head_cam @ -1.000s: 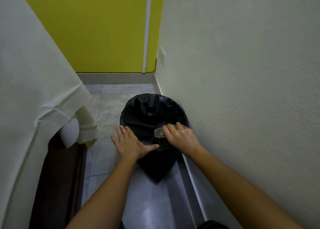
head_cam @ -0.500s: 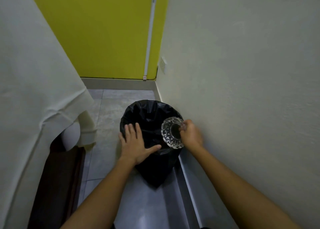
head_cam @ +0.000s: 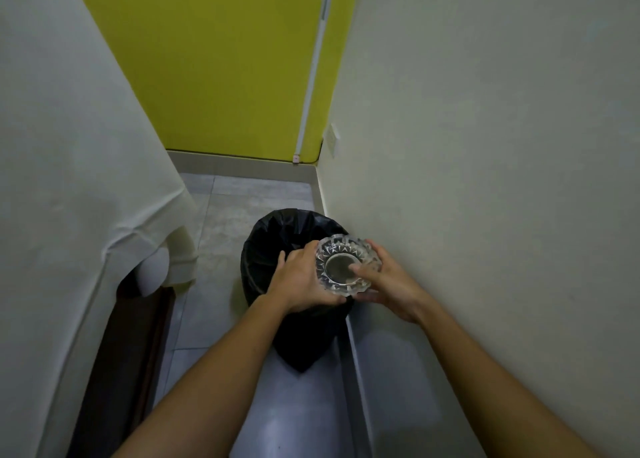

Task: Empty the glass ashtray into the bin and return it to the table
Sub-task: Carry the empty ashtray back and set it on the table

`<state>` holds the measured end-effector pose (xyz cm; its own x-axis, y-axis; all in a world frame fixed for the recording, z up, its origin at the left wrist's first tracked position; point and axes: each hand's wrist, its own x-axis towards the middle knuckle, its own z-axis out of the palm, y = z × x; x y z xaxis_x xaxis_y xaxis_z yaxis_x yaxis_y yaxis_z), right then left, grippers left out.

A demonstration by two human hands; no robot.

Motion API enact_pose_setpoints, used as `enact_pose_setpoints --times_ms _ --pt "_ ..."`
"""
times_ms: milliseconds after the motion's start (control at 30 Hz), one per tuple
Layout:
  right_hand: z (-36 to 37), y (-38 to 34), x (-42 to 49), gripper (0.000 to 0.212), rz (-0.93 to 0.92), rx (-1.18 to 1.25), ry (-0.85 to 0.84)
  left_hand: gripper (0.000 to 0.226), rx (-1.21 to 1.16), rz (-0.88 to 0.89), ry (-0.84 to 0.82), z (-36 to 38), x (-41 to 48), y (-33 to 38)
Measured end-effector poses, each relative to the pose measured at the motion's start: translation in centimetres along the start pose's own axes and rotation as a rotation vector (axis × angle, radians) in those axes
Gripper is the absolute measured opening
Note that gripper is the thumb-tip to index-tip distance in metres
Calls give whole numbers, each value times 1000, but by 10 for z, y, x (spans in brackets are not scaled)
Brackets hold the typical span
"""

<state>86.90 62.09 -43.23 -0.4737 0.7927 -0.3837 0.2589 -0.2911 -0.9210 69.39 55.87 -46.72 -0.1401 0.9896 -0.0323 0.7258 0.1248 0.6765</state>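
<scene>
The cut-glass ashtray faces up above the bin, a round bin lined with a black bag that stands on the floor against the right wall. My left hand cups the ashtray from its left and underneath. My right hand grips its right rim, thumb inside the bowl. The bowl's centre looks dark and greyish; I cannot tell if anything lies in it.
A cream wall runs close along the right. A white tablecloth hangs over a table on the left, with a dark wooden piece under it. Grey floor tiles lead to a yellow wall.
The ashtray turned from upside down, through its side, to facing up. My left hand left the bin's rim and took hold of the ashtray. The view shifted upward.
</scene>
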Motion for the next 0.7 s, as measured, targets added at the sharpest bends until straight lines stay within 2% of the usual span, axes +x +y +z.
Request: enact_pose_setpoints --times_ms 100,167,333,467,567,700 --pt "-6 -40 -25 98 9 -96 -84 112 -45 -25 1 -32 -12 35" --pt "-5 -75 -40 109 -22 -223 -117 113 -71 -52 11 -60 -20 60" --pt "5 -172 -73 103 -108 -538 -176 116 -51 -129 78 -135 -41 119" --pt "15 -251 -112 117 -164 -724 -129 118 56 -125 98 -207 -61 167" --pt "27 -312 -148 123 -211 -843 -86 121 52 -168 86 -266 -79 207" --pt "49 -384 -201 127 -337 -911 -89 126 115 -214 112 -339 -112 250"
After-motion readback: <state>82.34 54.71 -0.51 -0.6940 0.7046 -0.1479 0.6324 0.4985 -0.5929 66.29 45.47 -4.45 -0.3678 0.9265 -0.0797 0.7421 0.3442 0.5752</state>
